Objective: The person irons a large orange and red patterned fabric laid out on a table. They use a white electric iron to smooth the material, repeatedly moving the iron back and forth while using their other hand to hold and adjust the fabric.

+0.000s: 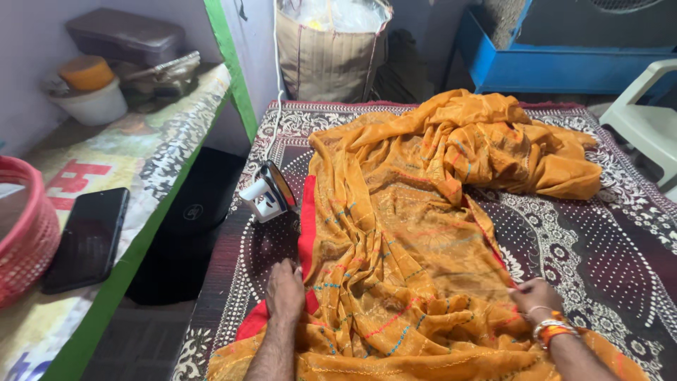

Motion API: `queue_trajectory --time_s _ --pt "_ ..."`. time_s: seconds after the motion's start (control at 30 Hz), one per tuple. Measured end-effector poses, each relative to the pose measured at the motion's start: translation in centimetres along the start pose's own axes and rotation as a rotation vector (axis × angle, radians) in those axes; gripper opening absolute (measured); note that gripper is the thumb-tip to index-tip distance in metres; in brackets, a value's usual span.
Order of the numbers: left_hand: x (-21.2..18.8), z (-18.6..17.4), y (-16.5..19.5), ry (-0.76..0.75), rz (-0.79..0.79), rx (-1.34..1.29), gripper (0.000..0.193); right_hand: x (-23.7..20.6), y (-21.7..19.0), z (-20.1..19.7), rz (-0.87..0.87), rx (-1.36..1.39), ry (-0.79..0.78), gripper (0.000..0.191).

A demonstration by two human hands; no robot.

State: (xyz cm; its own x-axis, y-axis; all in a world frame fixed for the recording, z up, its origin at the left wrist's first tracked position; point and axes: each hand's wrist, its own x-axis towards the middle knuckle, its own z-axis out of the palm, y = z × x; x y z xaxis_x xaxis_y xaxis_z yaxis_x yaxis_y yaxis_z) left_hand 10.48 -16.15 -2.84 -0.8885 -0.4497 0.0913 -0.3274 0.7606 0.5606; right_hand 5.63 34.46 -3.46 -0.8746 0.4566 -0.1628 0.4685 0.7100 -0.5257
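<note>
While both hands press the orange cloth [395, 233] flat on the patterned table [620, 240], the left hand [285, 289] lies with fingers spread on its red border and the right hand [536, 296] pinches its far edge. Just beyond the left fingers stands an iron [268, 190]; a sideways tug could topple it onto the fabric.

The single head-worn camera looks steeply down and forward from close above the patterned table cover [620, 233], with both forearms entering at the bottom edge and the room's far wall at top.
</note>
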Motion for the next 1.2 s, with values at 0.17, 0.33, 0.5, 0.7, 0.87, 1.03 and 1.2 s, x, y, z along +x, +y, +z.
queue_trajectory --time_s 0.17,0.33,0.5,0.7,0.87,1.03,1.2 --pt "-1.3 -3.4 1.8 -0.196 -0.144 -0.075 0.029 0.4 0.6 -6.1 0.331 0.559 -0.07 0.017" --pt "-3.1 -7.1 3.4 -0.301 -0.131 -0.018 0.037 0.2 0.8 -8.3 0.229 1.036 0.072 0.015" --pt "-3.7 -8.2 0.0 -0.029 -0.016 0.142 0.031 0.8 2.8 -9.5 0.301 1.135 0.403 0.021" --pt "-3.8 -7.7 -1.2 -0.145 -0.03 0.332 0.037 1.0 5.0 -10.3 0.344 0.629 0.948 0.041" --pt "-4.1 -7.2 1.0 0.173 0.132 0.221 0.033 0.8 2.0 -8.5 0.137 0.105 0.844 0.066" --pt "-4.5 -7.9 1.2 0.688 0.017 -0.231 0.018 -1.3 -1.7 -2.6 -0.305 -0.002 0.292 0.052" --pt "-2.4 -8.0 -1.0 0.334 0.121 -0.236 0.034 -2.9 -4.6 0.9 -0.659 0.042 -0.052 0.049"
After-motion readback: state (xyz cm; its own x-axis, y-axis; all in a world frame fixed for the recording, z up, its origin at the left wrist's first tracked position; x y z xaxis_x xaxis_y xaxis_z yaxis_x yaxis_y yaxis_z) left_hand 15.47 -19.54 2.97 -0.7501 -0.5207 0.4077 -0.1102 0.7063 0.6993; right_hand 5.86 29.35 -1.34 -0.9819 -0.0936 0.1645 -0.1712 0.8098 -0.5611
